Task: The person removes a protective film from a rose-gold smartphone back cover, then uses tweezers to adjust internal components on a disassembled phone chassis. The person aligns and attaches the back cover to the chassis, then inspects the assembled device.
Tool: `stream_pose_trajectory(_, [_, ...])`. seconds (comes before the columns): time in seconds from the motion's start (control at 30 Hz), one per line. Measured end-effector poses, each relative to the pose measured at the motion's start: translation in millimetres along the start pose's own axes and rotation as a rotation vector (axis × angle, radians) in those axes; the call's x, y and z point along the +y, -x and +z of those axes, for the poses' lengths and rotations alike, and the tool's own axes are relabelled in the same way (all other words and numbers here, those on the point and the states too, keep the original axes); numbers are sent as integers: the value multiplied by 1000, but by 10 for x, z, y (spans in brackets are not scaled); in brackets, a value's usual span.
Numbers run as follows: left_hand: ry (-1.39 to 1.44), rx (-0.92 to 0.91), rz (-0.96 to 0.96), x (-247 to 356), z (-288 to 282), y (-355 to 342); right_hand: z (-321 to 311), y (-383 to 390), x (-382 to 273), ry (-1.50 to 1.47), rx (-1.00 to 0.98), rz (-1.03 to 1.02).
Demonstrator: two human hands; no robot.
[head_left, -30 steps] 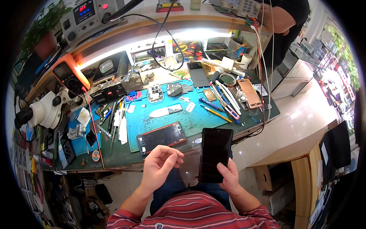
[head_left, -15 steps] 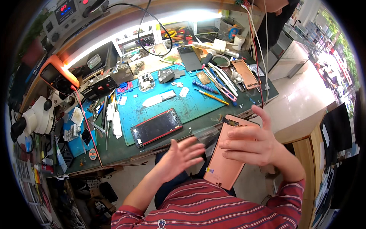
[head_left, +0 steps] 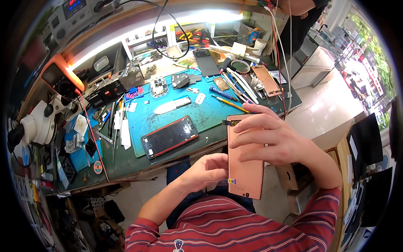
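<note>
My right hand (head_left: 273,136) holds a pink phone back cover (head_left: 247,176) upright in front of my body, its fingers across the upper part. A small dark flex cable (head_left: 230,122) sticks out at the cover's top left corner. On its lower left edge sits a small yellow and blue tab (head_left: 231,181). My left hand (head_left: 208,170) is at that left edge, fingers curled closed. Below those fingers a clear film (head_left: 216,183) shows faintly beside the tab; the fingertips are partly hidden. On the bench beyond lies a black phone with a red frame (head_left: 170,137).
A blue work mat (head_left: 138,113) carries opened phone parts and a white pry tool (head_left: 172,104). Tweezers, screwdrivers and another pink cover (head_left: 267,80) lie at the right. A microscope (head_left: 37,125) and an orange multimeter (head_left: 63,77) stand left. Another person's arm (head_left: 300,7) shows at the back.
My left hand has gone from open and spread to closed at the cover's left edge. The cover has moved slightly up and turned more upright in my right hand.
</note>
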State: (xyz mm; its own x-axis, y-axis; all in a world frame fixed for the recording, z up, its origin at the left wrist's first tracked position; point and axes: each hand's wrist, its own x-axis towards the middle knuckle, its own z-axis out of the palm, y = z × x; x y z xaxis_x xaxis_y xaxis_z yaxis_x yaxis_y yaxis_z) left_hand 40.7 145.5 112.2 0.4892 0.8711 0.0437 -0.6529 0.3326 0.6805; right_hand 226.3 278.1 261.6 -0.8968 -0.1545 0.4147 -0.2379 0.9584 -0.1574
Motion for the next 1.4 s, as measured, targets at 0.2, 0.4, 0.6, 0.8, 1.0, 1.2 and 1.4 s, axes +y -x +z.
stream_pose_trajectory(0.2, [-96,132,45,106,69,64,80,-57,65,-12,-43,-4])
stream_pose_trajectory(0.4, [-167,344,244,231,130,66,207,155,-6,-395,300,631])
stream_pose_trajectory(0.6, [-322,432,267,332,148,5,561,66,-201,-971,199,1013])
stream_pose_trajectory(0.8, [-672,350,166,518,117,115,683,117,-178,-883,280,1004])
stream_pose_trajectory(1.0, [-948,349,81,599,229,178,681,108,-197,-762,227,1009])
stream_pose_trajectory(1.2, [-1094,427,86,580,266,146,804,86,-258,-662,296,976])
stream_pose_trajectory(1.4, [-1188,404,-76,694,332,139,885,102,-274,-635,339,956])
